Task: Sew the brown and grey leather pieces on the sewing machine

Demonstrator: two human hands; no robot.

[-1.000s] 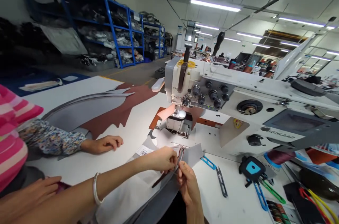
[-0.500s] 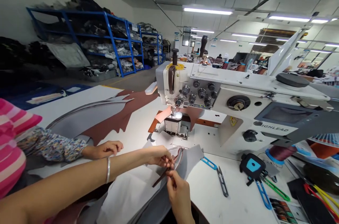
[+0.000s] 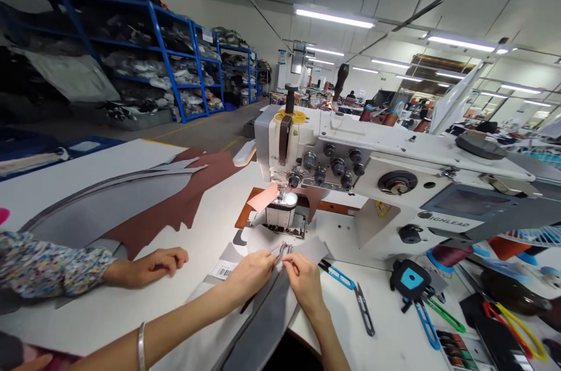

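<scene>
A grey fabric piece (image 3: 267, 318) with a dark piped edge runs from the table's front edge toward the sewing machine (image 3: 350, 166). My left hand (image 3: 252, 273) pinches its far end from the left. Close beside it, my right hand (image 3: 304, 280) pinches the same end from the right, just in front of the machine's needle post (image 3: 280, 212). Both hands are closed on the fabric edge, fingertips nearly touching. A silver bangle (image 3: 141, 347) is on my left forearm.
Another person's hand (image 3: 151, 266) in a floral sleeve rests on the white table (image 3: 131, 307) at left. Brown and grey cut pieces (image 3: 144, 201) lie behind. Blue-handled thread snips (image 3: 337, 276), a dark clipper (image 3: 363, 315), tools and thread (image 3: 442, 254) sit at right. Blue shelving (image 3: 175, 67) stands behind.
My hands have moved the fabric end forward toward the needle post, and my right hand has risen level with my left. The view has shifted left and down slightly.
</scene>
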